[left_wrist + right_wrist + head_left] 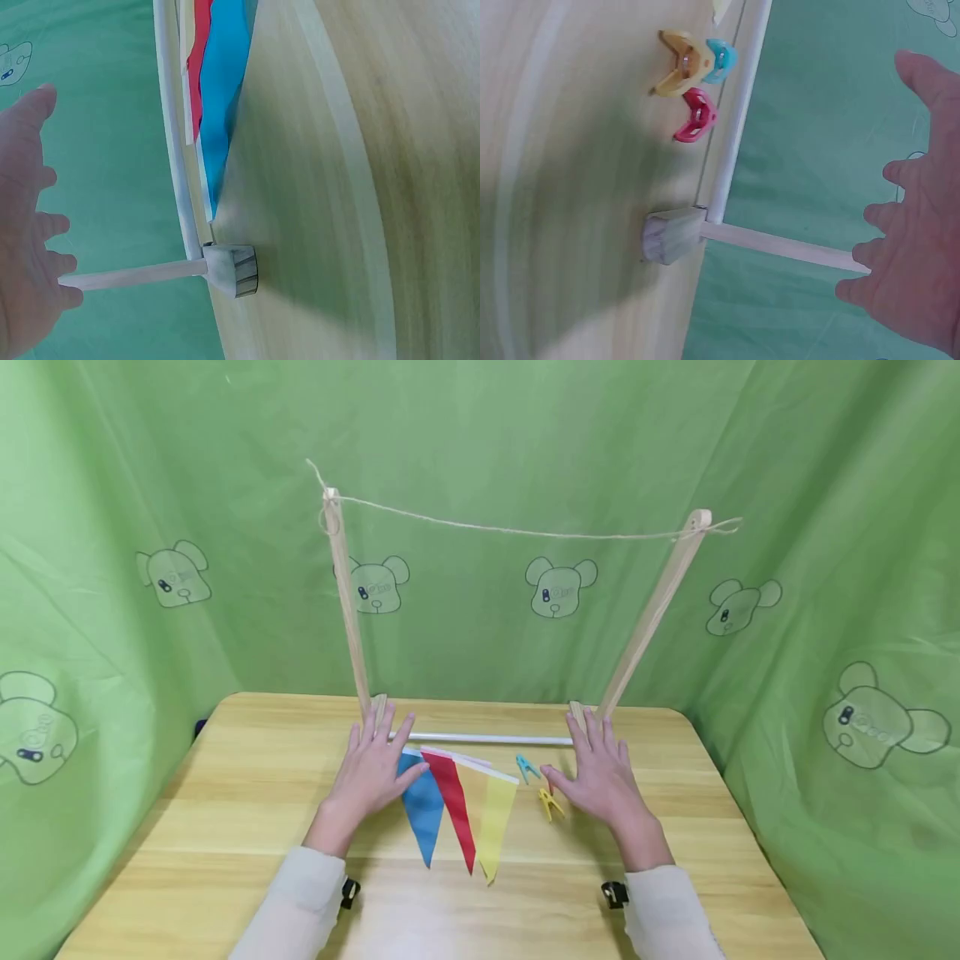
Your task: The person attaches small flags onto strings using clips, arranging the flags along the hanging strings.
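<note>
My left hand (370, 772) is held with fingers spread above the table, near a blue pennant (424, 806), and holds nothing. Beside the blue one lie a red pennant (454, 802) and a yellow pennant (497, 822), each with a white top edge. To their right sit a blue clothespin (527, 767), a yellow clothespin (551, 805) and a red clothespin (697, 115), which the right thumb mostly hides in the head view. Fingers spread and holding nothing, my right hand (604, 777) hovers just right of the clothespins. Both wrist views show the hands raised off the tabletop.
Toward the back stands a wooden frame with a left post (348, 602), a right post (652, 610) and a white bottom rod (487, 739). A slack string (487, 528) joins the post tops. Green curtain (480, 435) surrounds the wooden table (225, 827).
</note>
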Demonstrator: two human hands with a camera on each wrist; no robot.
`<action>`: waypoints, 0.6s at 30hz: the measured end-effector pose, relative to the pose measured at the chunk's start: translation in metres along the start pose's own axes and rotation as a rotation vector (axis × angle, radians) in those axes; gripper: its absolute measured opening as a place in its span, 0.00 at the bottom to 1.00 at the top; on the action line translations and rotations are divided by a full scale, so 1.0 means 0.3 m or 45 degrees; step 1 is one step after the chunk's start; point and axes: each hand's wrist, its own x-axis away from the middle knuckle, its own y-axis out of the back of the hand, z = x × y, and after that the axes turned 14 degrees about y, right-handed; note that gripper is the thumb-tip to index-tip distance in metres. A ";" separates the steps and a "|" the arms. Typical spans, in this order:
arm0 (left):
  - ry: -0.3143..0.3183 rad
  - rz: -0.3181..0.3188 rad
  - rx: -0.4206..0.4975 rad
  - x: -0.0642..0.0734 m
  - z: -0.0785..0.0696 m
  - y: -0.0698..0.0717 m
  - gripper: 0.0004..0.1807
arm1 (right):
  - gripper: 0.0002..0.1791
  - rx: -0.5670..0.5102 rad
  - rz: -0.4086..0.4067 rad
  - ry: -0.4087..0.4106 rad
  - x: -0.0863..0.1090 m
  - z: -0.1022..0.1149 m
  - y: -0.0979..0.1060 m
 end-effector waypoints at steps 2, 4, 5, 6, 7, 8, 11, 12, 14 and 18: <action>-0.009 0.004 -0.002 -0.002 -0.002 0.000 0.47 | 0.57 -0.020 -0.003 0.008 0.000 -0.004 -0.005; -0.026 0.003 0.010 -0.005 -0.004 -0.001 0.47 | 0.57 -0.060 -0.008 0.012 0.001 -0.010 -0.011; -0.036 0.002 0.009 -0.007 -0.005 -0.002 0.47 | 0.57 -0.080 -0.009 0.011 0.003 -0.014 -0.015; -0.049 -0.001 0.016 -0.009 -0.005 -0.004 0.47 | 0.57 -0.095 -0.010 0.011 0.003 -0.018 -0.019; -0.063 -0.002 0.024 -0.011 -0.006 -0.006 0.46 | 0.57 -0.109 -0.011 0.010 0.005 -0.022 -0.023; -0.077 -0.005 0.030 -0.013 -0.006 -0.009 0.46 | 0.57 -0.129 -0.017 0.009 0.006 -0.025 -0.026; -0.108 0.002 0.036 -0.018 -0.004 -0.019 0.46 | 0.57 -0.145 -0.029 0.017 0.011 -0.037 -0.037; -0.116 0.002 0.041 -0.019 -0.003 -0.023 0.46 | 0.57 -0.154 -0.035 0.022 0.012 -0.040 -0.040; -0.131 -0.004 0.046 -0.020 0.000 -0.029 0.46 | 0.56 -0.177 -0.052 0.033 0.015 -0.046 -0.044; -0.153 -0.029 0.078 -0.023 0.002 -0.037 0.45 | 0.55 -0.229 -0.068 0.055 0.015 -0.055 -0.044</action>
